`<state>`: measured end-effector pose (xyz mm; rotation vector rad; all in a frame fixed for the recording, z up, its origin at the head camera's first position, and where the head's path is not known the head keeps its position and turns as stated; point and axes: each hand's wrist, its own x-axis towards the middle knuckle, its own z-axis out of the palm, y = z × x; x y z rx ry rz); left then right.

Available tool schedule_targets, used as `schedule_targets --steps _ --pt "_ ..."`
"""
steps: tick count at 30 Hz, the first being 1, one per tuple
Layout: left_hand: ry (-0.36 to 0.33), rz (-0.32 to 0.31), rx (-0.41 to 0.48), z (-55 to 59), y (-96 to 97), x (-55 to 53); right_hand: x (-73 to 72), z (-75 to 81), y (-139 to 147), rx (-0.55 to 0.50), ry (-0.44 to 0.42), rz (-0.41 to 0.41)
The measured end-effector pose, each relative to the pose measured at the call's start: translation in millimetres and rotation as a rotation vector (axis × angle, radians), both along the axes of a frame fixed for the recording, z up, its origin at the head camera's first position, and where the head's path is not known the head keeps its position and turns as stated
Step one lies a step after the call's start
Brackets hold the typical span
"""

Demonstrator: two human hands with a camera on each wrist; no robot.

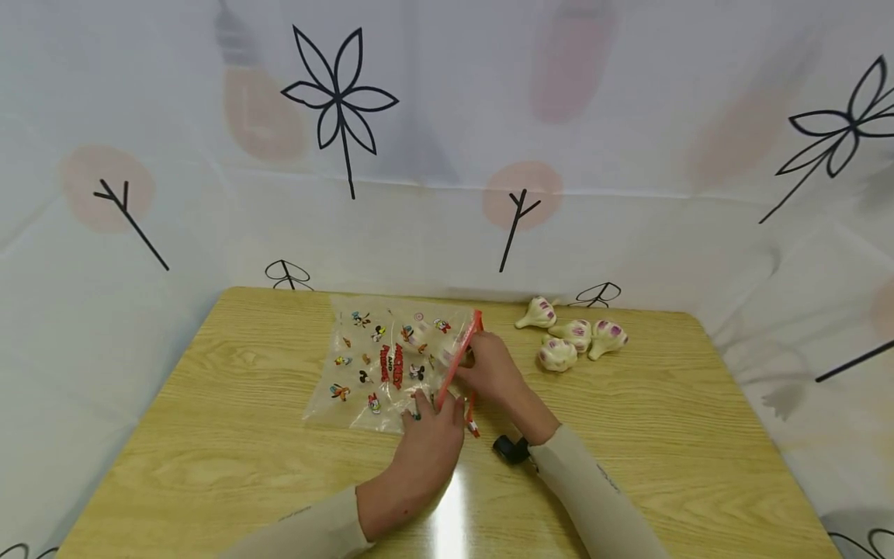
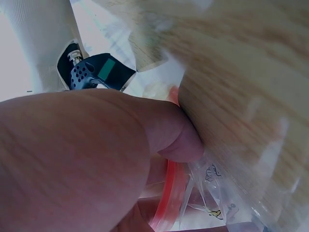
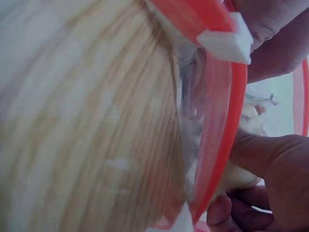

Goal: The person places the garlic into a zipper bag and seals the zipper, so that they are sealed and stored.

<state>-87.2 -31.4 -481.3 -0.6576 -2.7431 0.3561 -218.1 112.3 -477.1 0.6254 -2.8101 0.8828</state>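
A clear zip bag [image 1: 356,388] printed with cartoon figures lies flat, its red zip edge [image 1: 457,361] parted at the right. My left hand [image 1: 429,446] pinches the near part of that edge; in the left wrist view its thumb [image 2: 181,140] presses at the red strip. At the bag's mouth is my right hand [image 1: 492,369], its fingers partly hidden behind the edge. The right wrist view shows it gripping a cream garlic bulb [image 3: 236,179] between thumb and fingers inside the opening. A white zip slider [image 3: 227,41] sits on the red strip.
Several garlic bulbs with purple patches, one of them the nearest bulb [image 1: 557,355], lie at the back right of the wooden table [image 1: 230,435]. A patterned cloth [image 1: 433,233] hangs behind it. A black wrist device [image 1: 511,449] is at the right sleeve.
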Motion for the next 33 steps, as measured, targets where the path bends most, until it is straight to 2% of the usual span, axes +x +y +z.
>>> schedule_targets --steps 4,9,16,22,27,33 --pt "0.019 -0.001 0.010 -1.7 0.4 0.0 -0.7 -2.6 1.3 -0.008 0.013 0.010" --pt "-0.001 -0.001 0.020 -3.6 0.1 -1.2 1.2 -2.5 2.3 -0.002 0.026 -0.016" --pt "0.005 0.002 0.038 -3.2 0.4 -1.8 4.8 -1.0 1.9 0.095 0.018 -0.049" --pt "-0.018 0.018 0.047 -3.9 0.9 -2.9 3.2 -2.3 -1.8 0.031 0.081 0.033" --pt "0.006 0.013 0.045 -3.7 -0.5 -2.8 3.1 -4.6 -1.5 -0.029 0.118 0.042" --pt "0.023 -0.001 0.023 -4.0 -0.3 -1.8 6.8 -2.9 2.6 -0.042 0.075 0.041"
